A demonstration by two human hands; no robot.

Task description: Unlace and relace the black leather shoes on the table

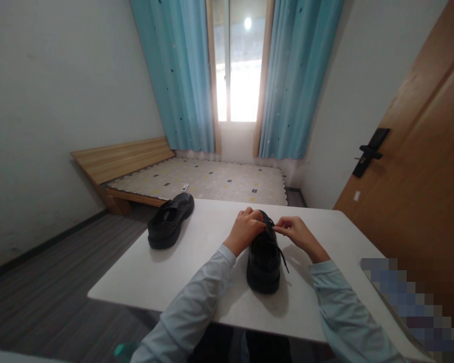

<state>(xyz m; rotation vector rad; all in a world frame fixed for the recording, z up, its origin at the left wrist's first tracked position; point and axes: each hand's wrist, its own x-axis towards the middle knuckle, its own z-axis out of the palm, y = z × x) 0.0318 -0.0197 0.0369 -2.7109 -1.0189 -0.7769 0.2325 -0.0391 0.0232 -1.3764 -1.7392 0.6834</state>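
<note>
The person is working at a white table [196, 282] with both hands on a black shoe [264, 259] that is standing near the middle of the table, heel toward the near edge and toe pointing far, so that its laced top is lying within easy reach of both hands. The left hand [245, 230] is curling over the far part of the shoe, fingers pressed together on the lace area, seemingly steadying it. The right hand [295, 233] is pinching a shoelace [281, 252] just right of the shoe, and a loose end is trailing down its right side. A second black shoe [170, 221] is sitting well apart at the far left, near the table edge, untouched. The knot and eyelets are hidden under the left hand's fingers, and a pixelated patch is covering the near right corner.
</note>
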